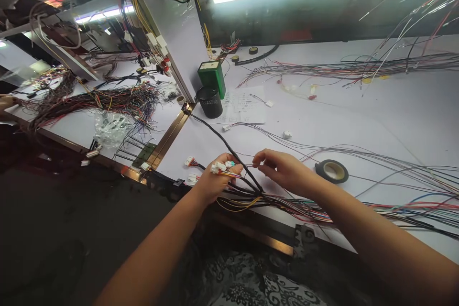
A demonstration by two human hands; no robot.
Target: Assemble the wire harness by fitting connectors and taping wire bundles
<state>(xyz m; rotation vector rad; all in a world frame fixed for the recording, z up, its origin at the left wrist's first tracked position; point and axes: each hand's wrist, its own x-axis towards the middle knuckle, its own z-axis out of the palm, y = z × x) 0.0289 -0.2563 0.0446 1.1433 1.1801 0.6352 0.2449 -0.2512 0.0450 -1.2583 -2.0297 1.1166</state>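
Observation:
My left hand is closed around a wire bundle's connector end, with white connectors showing above the fingers and a small teal-and-white connector beside them. My right hand is curled just to the right, its thumb and fingertips close together at a thin wire that runs toward the left hand. Between the hands passes a black taped cable branch, joining the wire harness along the table's front edge. More white connectors stick out left of my left hand.
A black tape roll lies right of my right hand. Behind stand a black cup and a green box, near a printed sheet. Loose wires stretch across the back. A metal strip and upright panel divide the bench.

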